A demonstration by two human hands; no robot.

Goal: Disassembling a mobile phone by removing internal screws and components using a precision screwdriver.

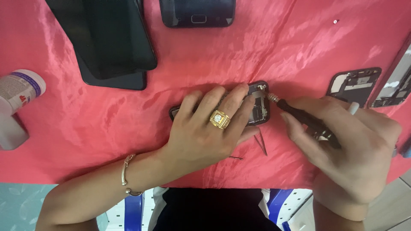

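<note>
The surface (pixel 85 128) is draped in a shiny red cloth, and most of what lies on it is phone hardware. Largest are two dark phones stacked (pixel 113 40) at the upper left, then a single dark phone (pixel 198 13) at the top edge, and two stripped phone frames (pixel 354 85) at the far right.

The opened phone (pixel 259 105) lies at the middle of the cloth, its bare innards facing up. The left hand (pixel 209 128) lies flat over it, fingers spread and pressed down on the case, a gold ring on one of them. The right hand (pixel 346 145) holds a dark-handled screwdriver (pixel 306 117), its fingers curled and pinching the handle, the metal tip touching the phone's upper right corner.

To do this well, I judge the tip should sit square in the screw head, with the flat hand keeping the case from sliding on the slick cloth.

Tweezers (pixel 261 143) lie just below the phone, a tiny loose part (pixel 335 21) well apart at the upper right.

The one container is a white bottle (pixel 15 107) lying at the left edge; what it holds cannot be seen.
</note>
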